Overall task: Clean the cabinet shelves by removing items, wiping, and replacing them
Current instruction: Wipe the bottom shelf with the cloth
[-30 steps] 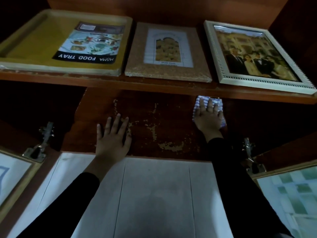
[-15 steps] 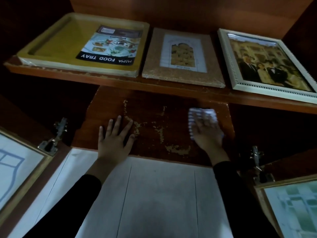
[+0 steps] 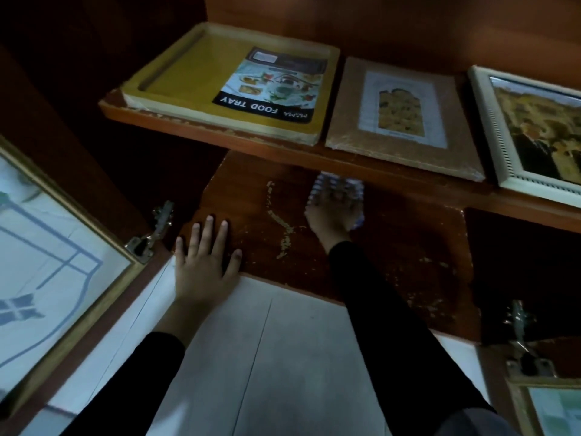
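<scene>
A worn brown lower shelf with pale chipped patches lies in front of me. My right hand presses a blue-and-white checked cloth flat onto it, near the back under the upper shelf. My left hand rests palm down with fingers spread on the shelf's front left edge, holding nothing. On the upper shelf lie a yellow food tray with a printed label, a brown picture frame and a white-framed photo.
Glass cabinet doors stand open at the left and lower right, on metal hinges. White floor tiles show below the shelf's front edge. The cabinet's inside is dark.
My right hand has slid the cloth leftward along the back of the lower shelf, toward the middle. The left hand stays planted on the front edge. My view has shifted right.
</scene>
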### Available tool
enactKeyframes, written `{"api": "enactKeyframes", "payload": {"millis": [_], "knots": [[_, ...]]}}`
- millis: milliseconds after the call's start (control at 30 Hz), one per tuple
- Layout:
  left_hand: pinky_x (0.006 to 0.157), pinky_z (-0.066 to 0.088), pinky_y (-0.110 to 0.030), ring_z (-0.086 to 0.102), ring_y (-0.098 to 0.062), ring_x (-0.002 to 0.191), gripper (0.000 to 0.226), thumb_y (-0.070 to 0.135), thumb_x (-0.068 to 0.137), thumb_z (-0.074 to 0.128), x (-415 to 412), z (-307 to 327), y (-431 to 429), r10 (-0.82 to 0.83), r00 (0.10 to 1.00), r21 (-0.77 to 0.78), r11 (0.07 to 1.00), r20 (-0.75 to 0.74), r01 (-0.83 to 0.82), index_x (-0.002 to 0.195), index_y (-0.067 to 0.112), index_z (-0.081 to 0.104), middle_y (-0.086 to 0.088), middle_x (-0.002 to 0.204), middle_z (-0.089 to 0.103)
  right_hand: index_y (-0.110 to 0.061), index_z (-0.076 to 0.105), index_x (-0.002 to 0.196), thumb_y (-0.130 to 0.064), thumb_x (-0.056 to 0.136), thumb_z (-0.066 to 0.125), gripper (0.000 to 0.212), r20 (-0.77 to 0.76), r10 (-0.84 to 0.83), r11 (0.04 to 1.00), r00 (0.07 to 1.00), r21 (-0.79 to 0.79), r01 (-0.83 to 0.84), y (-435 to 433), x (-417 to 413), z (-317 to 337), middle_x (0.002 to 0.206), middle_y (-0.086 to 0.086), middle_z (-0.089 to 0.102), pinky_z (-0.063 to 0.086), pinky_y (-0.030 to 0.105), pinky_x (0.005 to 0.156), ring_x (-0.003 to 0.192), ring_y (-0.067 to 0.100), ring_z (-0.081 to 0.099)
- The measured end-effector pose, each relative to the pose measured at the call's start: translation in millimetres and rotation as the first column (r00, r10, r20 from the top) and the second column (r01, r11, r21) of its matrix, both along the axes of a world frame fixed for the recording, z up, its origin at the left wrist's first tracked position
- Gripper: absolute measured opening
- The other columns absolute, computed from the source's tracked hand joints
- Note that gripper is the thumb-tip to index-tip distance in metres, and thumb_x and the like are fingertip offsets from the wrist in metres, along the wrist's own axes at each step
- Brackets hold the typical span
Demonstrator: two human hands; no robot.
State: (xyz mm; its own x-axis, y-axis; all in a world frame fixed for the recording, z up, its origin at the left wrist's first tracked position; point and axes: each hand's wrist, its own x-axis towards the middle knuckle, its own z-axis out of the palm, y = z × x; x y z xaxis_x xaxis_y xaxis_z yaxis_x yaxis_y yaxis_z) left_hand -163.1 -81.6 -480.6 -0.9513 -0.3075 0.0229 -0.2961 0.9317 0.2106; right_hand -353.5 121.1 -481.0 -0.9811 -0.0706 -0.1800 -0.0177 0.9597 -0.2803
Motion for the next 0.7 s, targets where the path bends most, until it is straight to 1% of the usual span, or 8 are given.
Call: {"api": "enactKeyframes", "payload": {"millis": [67,100,200,267,433,533,633,700], "knots": [[0.121,-0.008,-0.047,-0.007,-0.02,0.152,0.076,0.065,0.092,0.006,5,0,-6,-0.009,1.0,0.008,1.0,-0.011,0.009,0.159,0.029,0.007,0.002,0.166,-0.002,-0.032,0.015,0.155,-0.042,0.102,0.022,0.054,-0.071,0.07,0.997,0.995,0.025,-0.068,-54,11,22,0.163,0.003,0.011,-0.001,0.047,0.118,0.15,0.03,0.006],[0.121,-0.008,-0.047,-0.007,-0.02,0.152,0.076,0.065,0.092,0.007,7,0,-8,-0.016,1.0,0.014,1.0,-0.011,0.016,0.159,0.029,0.008,0.001,0.166,-0.001,-0.033,0.012,0.155,-0.041,0.103,0.02,0.054,-0.088,0.131,0.991,0.987,0.045,-0.128,-74,14,31,0.164,0.001,0.007,-0.005,0.046,0.118,0.15,0.028,0.002],[0.12,-0.008,-0.045,-0.01,-0.019,0.151,0.076,0.064,0.091,0.005,14,1,-13,-0.046,0.999,0.017,0.999,-0.003,0.046,0.159,0.029,0.006,0.002,0.166,-0.004,-0.033,0.009,0.156,-0.041,0.104,0.021,0.053,-0.102,0.324,0.946,0.941,0.054,-0.32,-115,6,32,0.165,0.0,0.005,-0.006,0.045,0.118,0.15,0.026,0.002],[0.119,-0.014,-0.042,-0.015,-0.016,0.15,0.077,0.065,0.091,0.003,17,1,-16,-0.083,0.997,0.032,0.996,0.001,0.083,0.158,0.029,0.004,0.004,0.165,-0.007,-0.033,0.008,0.156,-0.041,0.105,0.019,0.053,-0.047,0.38,0.925,0.924,0.046,-0.378,-133,0,33,0.165,-0.001,0.005,-0.005,0.045,0.119,0.15,0.027,0.003],[0.114,-0.026,-0.033,-0.018,-0.015,0.15,0.077,0.066,0.089,0.005,15,1,-22,-0.119,0.993,0.082,0.99,-0.003,0.119,0.158,0.032,0.002,0.009,0.165,-0.01,-0.04,0.005,0.154,-0.043,0.104,0.016,0.051,-0.039,0.508,0.856,0.861,0.135,-0.499,-157,-5,34,0.164,-0.01,0.002,-0.002,0.041,0.118,0.151,0.021,0.003],[0.112,-0.028,-0.032,-0.019,-0.014,0.15,0.076,0.066,0.09,0.004,16,0,-22,-0.135,0.991,0.08,0.988,-0.006,0.135,0.158,0.032,0.0,0.009,0.164,-0.012,-0.041,0.013,0.154,-0.045,0.104,0.019,0.05,-0.11,0.65,0.758,0.752,0.161,-0.632,-141,-2,28,0.163,-0.012,0.008,-0.001,0.039,0.12,0.151,0.02,0.007],[0.116,-0.024,-0.036,-0.017,-0.015,0.15,0.076,0.065,0.091,0.005,16,-2,-20,-0.12,0.992,0.097,0.988,-0.031,0.122,0.158,0.031,0.003,0.008,0.165,-0.009,-0.038,0.032,0.15,-0.047,0.099,0.015,0.055,-0.215,0.802,0.592,0.557,0.168,-0.788,-108,9,20,0.158,-0.008,0.03,0.013,0.04,0.119,0.147,0.022,0.025],[0.116,-0.024,-0.037,-0.017,-0.015,0.151,0.076,0.065,0.092,0.006,16,-3,-20,-0.121,0.992,0.102,0.987,-0.04,0.125,0.158,0.03,0.004,0.008,0.164,-0.008,-0.039,0.027,0.151,-0.05,0.096,0.008,0.059,-0.185,0.844,0.534,0.504,0.191,-0.823,-86,4,18,0.16,-0.01,0.024,0.011,0.038,0.12,0.149,0.02,0.019]]}}
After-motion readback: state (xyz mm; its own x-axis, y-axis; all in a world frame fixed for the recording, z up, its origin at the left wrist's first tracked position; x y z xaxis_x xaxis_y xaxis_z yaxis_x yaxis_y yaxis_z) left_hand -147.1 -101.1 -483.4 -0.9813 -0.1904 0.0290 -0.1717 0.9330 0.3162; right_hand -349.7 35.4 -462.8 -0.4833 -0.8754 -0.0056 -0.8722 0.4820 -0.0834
